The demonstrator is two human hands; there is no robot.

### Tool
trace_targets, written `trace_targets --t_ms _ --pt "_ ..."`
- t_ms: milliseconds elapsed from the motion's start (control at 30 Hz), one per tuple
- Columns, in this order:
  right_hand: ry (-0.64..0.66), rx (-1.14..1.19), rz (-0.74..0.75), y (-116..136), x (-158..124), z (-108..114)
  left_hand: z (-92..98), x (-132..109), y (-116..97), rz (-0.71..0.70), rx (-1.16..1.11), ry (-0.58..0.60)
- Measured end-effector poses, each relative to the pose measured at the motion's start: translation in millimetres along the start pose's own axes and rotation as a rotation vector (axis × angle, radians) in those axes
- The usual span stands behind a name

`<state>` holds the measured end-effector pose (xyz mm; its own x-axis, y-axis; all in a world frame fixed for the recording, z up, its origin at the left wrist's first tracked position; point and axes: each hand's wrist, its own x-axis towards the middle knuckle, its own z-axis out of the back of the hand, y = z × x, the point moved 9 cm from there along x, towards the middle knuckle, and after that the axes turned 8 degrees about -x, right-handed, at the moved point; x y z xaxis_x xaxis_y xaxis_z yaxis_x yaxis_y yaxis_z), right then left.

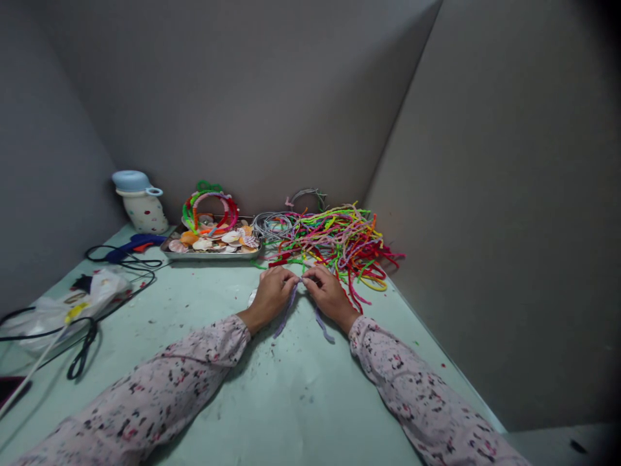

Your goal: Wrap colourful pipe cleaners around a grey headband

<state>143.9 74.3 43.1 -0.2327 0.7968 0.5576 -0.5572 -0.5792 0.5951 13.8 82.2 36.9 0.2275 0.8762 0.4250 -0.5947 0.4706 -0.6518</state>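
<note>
Close together over the table, my left hand [275, 291] and my right hand [328, 292] each pinch a lilac pipe cleaner [324, 329]. Its two ends hang down, one below each hand, and the middle runs between my fingertips. Whether it is one piece or two joined ones I cannot tell. Just beyond my hands lies a heap of colourful pipe cleaners [339, 236] in red, pink, yellow, green and lilac. A small whitish round thing [251, 297] is partly hidden behind my left hand.
A metal tray [213, 256] of seashells stands at the back, with colourful fuzzy rings [211, 210] on it. Beside it is a coil of grey wire [276, 224]. To the left are a bottle [144, 208], a blue-handled tool [136, 244], black cables [145, 278] and a plastic bag [97, 294]. Grey walls enclose the table.
</note>
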Motion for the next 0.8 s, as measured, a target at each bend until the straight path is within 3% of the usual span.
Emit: trace_targets --t_ms 800 --pt "-0.009 0.021 -0.001 -2.8 -0.4 -0.2 2.2 -0.8 -4.7 -0.007 0.005 0.0"
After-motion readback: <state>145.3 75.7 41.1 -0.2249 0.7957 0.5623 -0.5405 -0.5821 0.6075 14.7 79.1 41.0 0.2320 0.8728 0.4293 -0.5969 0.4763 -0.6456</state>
